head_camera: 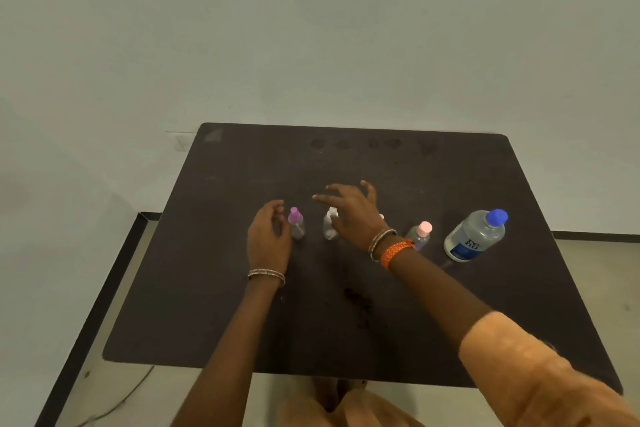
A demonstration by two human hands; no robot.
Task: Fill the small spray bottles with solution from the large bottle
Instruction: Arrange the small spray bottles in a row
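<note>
Left of the blue-capped large bottle [474, 236] stand a pink-capped [419, 236], white-capped [330, 226] and purple-capped spray bottle [296, 225]. The right hand [353, 213] is spread open above the white one; the left hand [268, 236], loosely curled, holds nothing beside the purple one.

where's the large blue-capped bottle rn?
In the head view the large bottle stands on the right part of the dark table, untouched, just right of the pink-capped spray bottle and beyond the right hand.
</note>
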